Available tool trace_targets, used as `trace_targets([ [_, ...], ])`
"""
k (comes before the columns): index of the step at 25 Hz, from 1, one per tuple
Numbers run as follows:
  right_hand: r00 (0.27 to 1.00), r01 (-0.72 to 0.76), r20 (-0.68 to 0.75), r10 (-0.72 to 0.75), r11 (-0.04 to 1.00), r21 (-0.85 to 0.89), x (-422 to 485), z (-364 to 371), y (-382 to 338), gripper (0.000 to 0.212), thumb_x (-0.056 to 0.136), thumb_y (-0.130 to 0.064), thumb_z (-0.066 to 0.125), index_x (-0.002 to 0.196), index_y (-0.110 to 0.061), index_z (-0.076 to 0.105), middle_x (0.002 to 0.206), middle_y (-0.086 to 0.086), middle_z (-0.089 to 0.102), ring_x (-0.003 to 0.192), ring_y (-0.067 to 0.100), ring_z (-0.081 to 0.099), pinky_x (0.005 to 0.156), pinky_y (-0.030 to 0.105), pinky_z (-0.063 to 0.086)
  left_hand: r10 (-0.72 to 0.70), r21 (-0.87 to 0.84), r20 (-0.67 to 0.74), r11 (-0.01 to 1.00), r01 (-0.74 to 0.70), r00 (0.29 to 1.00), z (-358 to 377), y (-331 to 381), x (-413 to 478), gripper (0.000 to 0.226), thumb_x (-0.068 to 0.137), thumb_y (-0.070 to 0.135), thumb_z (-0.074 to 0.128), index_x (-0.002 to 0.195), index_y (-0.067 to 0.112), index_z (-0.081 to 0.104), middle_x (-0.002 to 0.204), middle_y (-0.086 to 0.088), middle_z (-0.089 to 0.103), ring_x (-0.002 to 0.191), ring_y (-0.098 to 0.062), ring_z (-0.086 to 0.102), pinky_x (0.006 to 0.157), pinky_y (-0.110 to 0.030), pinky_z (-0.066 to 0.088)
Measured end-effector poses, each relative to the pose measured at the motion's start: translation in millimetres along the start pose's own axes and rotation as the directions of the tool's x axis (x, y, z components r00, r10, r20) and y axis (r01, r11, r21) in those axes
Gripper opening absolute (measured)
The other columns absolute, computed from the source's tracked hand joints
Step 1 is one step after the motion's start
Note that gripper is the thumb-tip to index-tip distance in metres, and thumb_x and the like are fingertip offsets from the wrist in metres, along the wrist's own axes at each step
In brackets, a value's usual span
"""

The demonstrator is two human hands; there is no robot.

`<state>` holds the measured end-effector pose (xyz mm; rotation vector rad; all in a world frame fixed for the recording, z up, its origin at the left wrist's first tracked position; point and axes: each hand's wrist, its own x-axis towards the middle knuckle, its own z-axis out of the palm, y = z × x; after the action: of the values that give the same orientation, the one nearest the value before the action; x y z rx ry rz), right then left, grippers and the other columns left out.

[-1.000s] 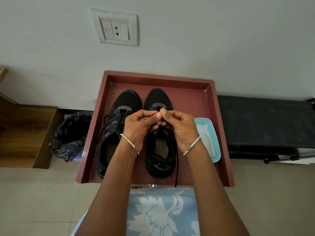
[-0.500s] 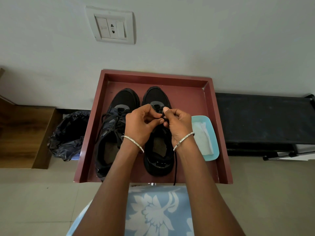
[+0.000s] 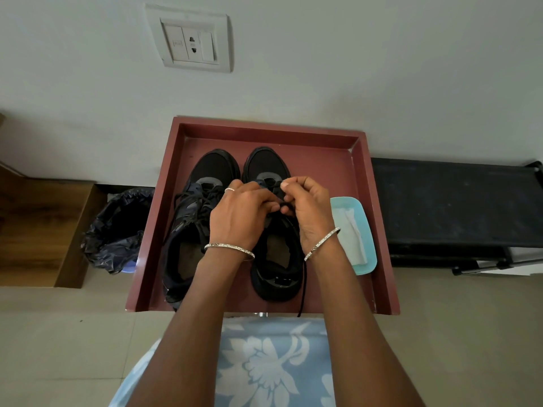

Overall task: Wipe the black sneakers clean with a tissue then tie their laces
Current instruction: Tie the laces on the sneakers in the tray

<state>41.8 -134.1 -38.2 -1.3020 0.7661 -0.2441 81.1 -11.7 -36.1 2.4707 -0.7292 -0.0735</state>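
Since the earlier frame the hands are being eased slightly apart over the sneaker [image 3: 266,168]. Its lace [image 3: 302,289] is being pinched in the curled fingers of the left hand [image 3: 238,215] and right hand [image 3: 308,212], probably so that tension is being kept for the knot. The other sneaker [image 3: 214,168] is being left untied at 9 o'clock on the tray [image 3: 323,148], and the tissue [image 3: 351,230] is being kept at 3 o'clock.

A maroon table [image 3: 323,168] with a raised rim carries a black left sneaker [image 3: 216,168] beside a black right sneaker [image 3: 266,161]. A pale blue dish [image 3: 370,245] holding a tissue [image 3: 351,230] sits near the right rim.
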Motion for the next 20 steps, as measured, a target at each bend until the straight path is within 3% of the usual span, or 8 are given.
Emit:
trace_targets([
  [3, 0.981, 0.169, -0.059, -0.186, 0.960, -0.222, -5, -7, -2, 0.013, 0.086, -0.006, 0.061, 0.078, -0.014, 0.067, 0.064, -0.009, 0.063, 0.064, 0.006, 0.059, 0.062, 0.022, 0.049, -0.144, -0.382, 0.166, 0.903, 0.198, 0.976, 2, -18, 2, 0.014, 0.097, 0.024, 0.063, 0.095, 0.016, 0.075, 0.083, 0.006, 0.068, 0.083, -0.013, 0.062, 0.074, -0.032, 0.050],
  [5, 0.954, 0.236, -0.099, -0.283, 0.912, -0.334, -14, -14, -3, 0.014, 0.085, -0.003, 0.061, 0.074, -0.011, 0.068, 0.064, -0.005, 0.063, 0.062, 0.006, 0.057, 0.059, 0.017, 0.047, -0.216, -0.560, 0.313, 0.745, 0.363, 0.925, 4, -20, 1, 0.016, 0.099, 0.022, 0.061, 0.090, 0.016, 0.073, 0.073, 0.007, 0.063, 0.067, -0.008, 0.057, 0.062, -0.025, 0.048],
  [7, 0.958, 0.234, -0.051, -0.281, 0.874, -0.427, -24, -18, 0, 0.013, 0.083, -0.004, 0.066, 0.075, -0.012, 0.070, 0.065, -0.005, 0.065, 0.062, 0.007, 0.059, 0.059, 0.018, 0.047, -0.231, -0.654, 0.401, 0.605, 0.454, 0.886, 6, -15, 1, 0.020, 0.101, 0.017, 0.057, 0.087, 0.013, 0.070, 0.072, 0.003, 0.059, 0.063, -0.008, 0.053, 0.053, -0.019, 0.047],
  [10, 0.982, 0.185, 0.069, -0.176, 0.827, -0.531, -36, -19, 8, 0.015, 0.080, -0.015, 0.078, 0.092, -0.020, 0.072, 0.078, -0.010, 0.069, 0.070, 0.005, 0.064, 0.065, 0.017, 0.051, -0.215, -0.730, 0.475, 0.445, 0.519, 0.853, 4, -14, 3, 0.021, 0.101, 0.013, 0.055, 0.087, 0.006, 0.069, 0.071, -0.002, 0.056, 0.061, -0.008, 0.053, 0.053, -0.015, 0.047],
  [13, 0.959, 0.280, 0.107, -0.262, 0.822, -0.496, -39, -18, 10, 0.026, 0.078, -0.024, 0.086, 0.099, -0.018, 0.074, 0.086, -0.010, 0.073, 0.075, 0.001, 0.067, 0.064, 0.010, 0.050, -0.192, -0.745, 0.507, 0.393, 0.539, 0.840, 3, -18, 2, 0.023, 0.101, 0.015, 0.055, 0.086, 0.005, 0.069, 0.067, -0.003, 0.057, 0.062, -0.008, 0.054, 0.056, -0.015, 0.049],
  [17, 0.948, 0.292, 0.018, -0.317, 0.850, -0.439, -37, -18, 11, 0.012, 0.079, -0.021, 0.085, 0.090, -0.020, 0.079, 0.080, -0.009, 0.076, 0.074, 0.003, 0.070, 0.069, 0.016, 0.055, -0.239, -0.784, 0.511, 0.266, 0.561, 0.826, 1, -15, 1, 0.017, 0.098, 0.009, 0.059, 0.092, -0.003, 0.070, 0.067, -0.003, 0.063, 0.062, -0.008, 0.059, 0.058, -0.016, 0.053],
  [20, 0.962, 0.233, -0.013, -0.272, 0.847, -0.479, -35, -18, 13, 0.008, 0.085, -0.023, 0.079, 0.080, -0.026, 0.074, 0.074, -0.009, 0.074, 0.071, 0.007, 0.069, 0.071, 0.025, 0.058, -0.325, -0.778, 0.543, 0.152, 0.610, 0.774, -5, -14, 1, 0.013, 0.093, 0.010, 0.065, 0.095, -0.001, 0.072, 0.071, -0.005, 0.070, 0.062, -0.008, 0.066, 0.061, -0.017, 0.057],
])
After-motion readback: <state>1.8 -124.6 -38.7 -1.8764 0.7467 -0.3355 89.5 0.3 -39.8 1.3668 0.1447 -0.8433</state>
